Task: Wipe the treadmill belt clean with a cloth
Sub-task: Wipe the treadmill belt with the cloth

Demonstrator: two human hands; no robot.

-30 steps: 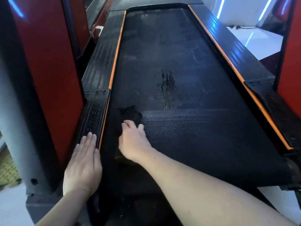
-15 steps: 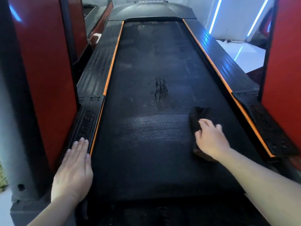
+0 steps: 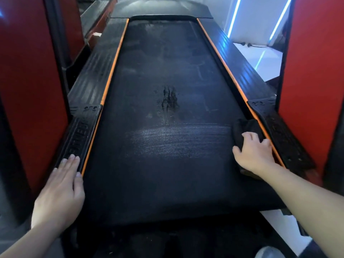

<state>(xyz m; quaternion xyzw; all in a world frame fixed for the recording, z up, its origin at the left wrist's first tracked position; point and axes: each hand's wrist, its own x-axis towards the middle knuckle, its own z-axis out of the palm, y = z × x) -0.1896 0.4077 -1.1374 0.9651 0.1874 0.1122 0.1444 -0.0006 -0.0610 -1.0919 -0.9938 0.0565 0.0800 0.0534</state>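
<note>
The black treadmill belt (image 3: pixel 163 164) runs away from me between two orange-edged side rails. A dark smear (image 3: pixel 169 99) marks its middle, and a paler wiped band crosses the belt just below it. My right hand (image 3: pixel 254 153) presses a dark cloth (image 3: pixel 245 127) flat onto the belt at its right edge, against the orange strip. Part of the cloth is hidden under my palm. My left hand (image 3: pixel 61 190) lies flat with fingers spread on the left side rail (image 3: pixel 80 131), holding nothing.
Red upright panels (image 3: pixel 31 90) stand close on the left and right (image 3: pixel 314 71). The right side rail (image 3: pixel 283 133) lies just beyond the cloth. A black motor cover (image 3: pixel 160 8) closes the far end. White floor with blue light strips (image 3: pixel 264 58) shows at the right.
My right hand has swept the cloth across the belt from the left edge to the right edge, leaving a paler wiped band. My left hand has stayed on the left rail.
</note>
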